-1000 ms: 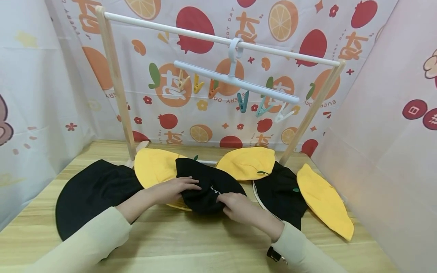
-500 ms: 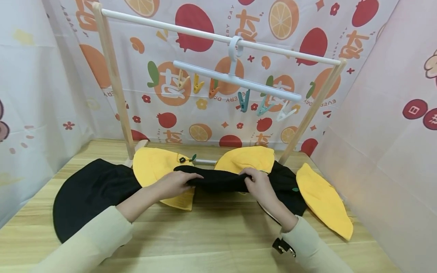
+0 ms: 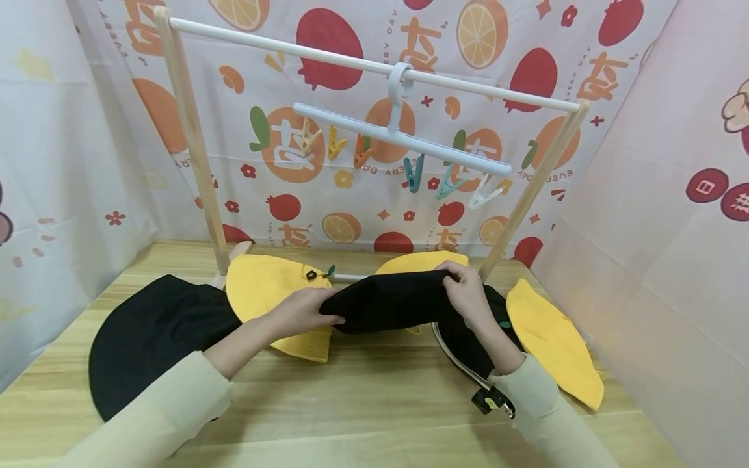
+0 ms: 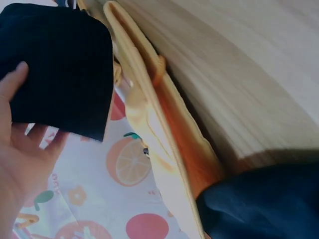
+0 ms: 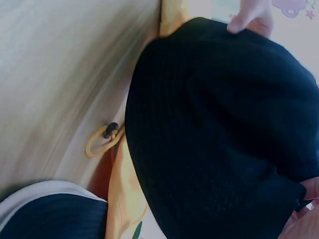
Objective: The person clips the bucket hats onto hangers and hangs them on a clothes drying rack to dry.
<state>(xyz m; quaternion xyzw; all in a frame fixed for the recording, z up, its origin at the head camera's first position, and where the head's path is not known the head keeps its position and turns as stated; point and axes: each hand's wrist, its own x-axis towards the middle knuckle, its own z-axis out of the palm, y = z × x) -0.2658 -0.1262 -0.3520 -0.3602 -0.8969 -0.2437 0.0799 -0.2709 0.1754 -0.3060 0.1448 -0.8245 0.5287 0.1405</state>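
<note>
Held between both hands, a black bucket hat (image 3: 389,302) is stretched out flat over the middle of the table, its right end higher than its left. My left hand (image 3: 304,311) grips its left edge, thumb on the near face and fingers behind, as the left wrist view shows. At the opposite edge my right hand (image 3: 468,296) pinches the cloth. Behind my left hand lies a yellow hat (image 3: 263,286) with a cord toggle and a green leaf. Another yellow hat (image 3: 409,261) is partly hidden behind the held one. Under my right forearm is a black hat (image 3: 468,348) with a pale rim.
Far left lies a black hat (image 3: 158,338), far right a yellow hat (image 3: 550,341). A wooden rack (image 3: 196,136) stands at the back, its white rail (image 3: 281,49) carrying a pale blue hanger (image 3: 404,138) with several coloured clips (image 3: 413,174). Patterned cloth surrounds the wooden table (image 3: 328,416).
The black bucket hat has been lifted and turned, so its white lettering no longer shows. My right hand has moved up and to the right with its edge; my left hand keeps near its place.
</note>
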